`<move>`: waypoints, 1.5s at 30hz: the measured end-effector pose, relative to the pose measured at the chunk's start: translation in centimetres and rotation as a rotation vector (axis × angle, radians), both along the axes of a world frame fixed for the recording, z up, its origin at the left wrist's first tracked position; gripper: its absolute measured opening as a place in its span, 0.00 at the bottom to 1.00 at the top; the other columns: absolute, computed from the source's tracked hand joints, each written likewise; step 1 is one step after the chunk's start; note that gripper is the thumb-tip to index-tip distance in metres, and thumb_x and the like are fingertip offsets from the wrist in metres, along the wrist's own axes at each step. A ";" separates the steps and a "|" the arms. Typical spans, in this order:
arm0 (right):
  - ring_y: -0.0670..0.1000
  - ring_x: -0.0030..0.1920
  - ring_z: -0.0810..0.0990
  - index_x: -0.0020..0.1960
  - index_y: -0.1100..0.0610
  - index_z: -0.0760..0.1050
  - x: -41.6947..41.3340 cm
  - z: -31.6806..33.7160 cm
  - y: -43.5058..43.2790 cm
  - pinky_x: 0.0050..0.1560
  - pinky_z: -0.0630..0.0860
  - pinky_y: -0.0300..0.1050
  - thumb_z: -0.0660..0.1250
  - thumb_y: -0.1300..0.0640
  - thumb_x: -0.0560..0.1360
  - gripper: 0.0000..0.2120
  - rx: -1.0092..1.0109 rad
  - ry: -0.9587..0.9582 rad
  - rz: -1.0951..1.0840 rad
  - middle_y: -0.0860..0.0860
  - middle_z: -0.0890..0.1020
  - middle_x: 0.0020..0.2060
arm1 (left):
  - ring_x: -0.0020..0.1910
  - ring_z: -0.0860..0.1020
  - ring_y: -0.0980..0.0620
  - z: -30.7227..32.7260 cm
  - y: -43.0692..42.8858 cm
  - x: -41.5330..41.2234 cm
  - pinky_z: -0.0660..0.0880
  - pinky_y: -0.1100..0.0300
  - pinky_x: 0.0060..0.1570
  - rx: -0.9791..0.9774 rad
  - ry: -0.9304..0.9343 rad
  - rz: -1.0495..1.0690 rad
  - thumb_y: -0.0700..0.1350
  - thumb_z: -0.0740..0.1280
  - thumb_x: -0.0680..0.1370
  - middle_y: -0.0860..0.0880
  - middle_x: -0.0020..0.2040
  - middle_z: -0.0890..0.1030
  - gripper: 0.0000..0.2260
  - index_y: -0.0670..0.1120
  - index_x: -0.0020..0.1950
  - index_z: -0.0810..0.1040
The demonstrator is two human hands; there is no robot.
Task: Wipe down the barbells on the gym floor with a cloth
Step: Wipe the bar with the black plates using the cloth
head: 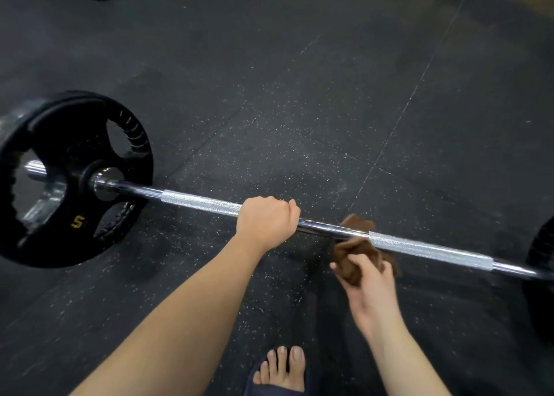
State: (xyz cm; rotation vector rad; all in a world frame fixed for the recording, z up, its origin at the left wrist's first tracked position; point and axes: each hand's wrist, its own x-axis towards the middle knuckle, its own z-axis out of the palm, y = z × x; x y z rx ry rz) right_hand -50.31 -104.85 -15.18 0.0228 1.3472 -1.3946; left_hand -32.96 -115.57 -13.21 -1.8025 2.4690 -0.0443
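Left hand (266,218) fisted round barbell (198,201) mid-bar; right hand (370,287) grips brown cloth (355,250) against bar.

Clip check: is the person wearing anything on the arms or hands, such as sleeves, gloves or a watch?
Nothing worn shows. The left grip and right grip are ungloved, with no rings, watch or bands at the wrists, and no sleeve reaches into view.

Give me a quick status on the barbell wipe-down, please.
Left hand gripping the bar. Right hand holding brown cloth against the bar's middle. Nothing blocking the bar.
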 end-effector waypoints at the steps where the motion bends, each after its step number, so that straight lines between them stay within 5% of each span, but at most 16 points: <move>1: 0.61 0.58 0.82 0.65 0.66 0.71 -1.1 -0.2 0.2 0.43 0.84 0.51 0.64 0.71 0.78 0.16 -0.008 -0.010 -0.035 0.63 0.80 0.57 | 0.23 0.64 0.49 0.0 0.0 0.0 0.56 0.58 0.28 0.001 0.001 0.000 0.49 0.50 0.85 0.51 0.24 0.68 0.25 0.46 0.28 0.68; 11: 0.56 0.53 0.85 0.60 0.55 0.74 2.5 0.9 1.0 0.54 0.83 0.58 0.66 0.69 0.78 0.14 -0.007 0.072 0.259 0.57 0.82 0.55 | 0.29 0.69 0.44 0.1 0.1 -0.2 0.56 0.56 0.29 -0.003 0.002 0.031 0.50 0.52 0.85 0.51 0.26 0.66 0.24 0.46 0.30 0.67; 20: 0.55 0.52 0.85 0.61 0.57 0.73 -2.5 0.4 1.4 0.51 0.82 0.54 0.65 0.69 0.79 0.13 0.026 0.140 0.041 0.58 0.82 0.58 | 0.24 0.65 0.49 -0.4 0.1 0.0 0.57 0.58 0.29 0.001 0.043 0.031 0.50 0.52 0.85 0.51 0.24 0.69 0.27 0.45 0.27 0.68; 29: 0.54 0.52 0.85 0.57 0.51 0.77 2.9 0.3 2.1 0.55 0.83 0.60 0.70 0.66 0.75 0.15 0.018 0.280 0.349 0.51 0.85 0.50 | 0.28 0.70 0.44 -0.2 0.3 -0.2 0.58 0.58 0.29 -0.007 0.015 0.031 0.49 0.53 0.84 0.52 0.25 0.66 0.24 0.46 0.28 0.66; 37: 0.56 0.50 0.85 0.54 0.53 0.75 -2.6 0.3 1.9 0.53 0.82 0.54 0.66 0.69 0.78 0.12 0.061 0.283 0.029 0.56 0.83 0.52 | 0.23 0.63 0.49 -0.6 0.3 0.0 0.56 0.59 0.29 -0.013 0.034 0.035 0.48 0.54 0.84 0.50 0.23 0.67 0.25 0.45 0.26 0.64; 41: 0.53 0.47 0.85 0.53 0.50 0.75 -2.1 -0.6 2.5 0.59 0.80 0.59 0.69 0.64 0.77 0.10 0.102 0.466 0.109 0.50 0.84 0.46 | 0.23 0.61 0.49 -0.7 0.4 0.1 0.55 0.59 0.29 -0.021 0.016 0.033 0.47 0.53 0.84 0.51 0.22 0.65 0.25 0.45 0.26 0.63; 45: 0.48 0.51 0.79 0.54 0.46 0.74 1.1 -1.3 2.8 0.58 0.76 0.51 0.69 0.57 0.79 0.08 0.117 0.738 0.398 0.47 0.80 0.51 | 0.23 0.62 0.49 -0.7 0.3 0.0 0.55 0.59 0.29 -0.022 0.012 0.022 0.47 0.52 0.84 0.51 0.23 0.66 0.25 0.45 0.26 0.63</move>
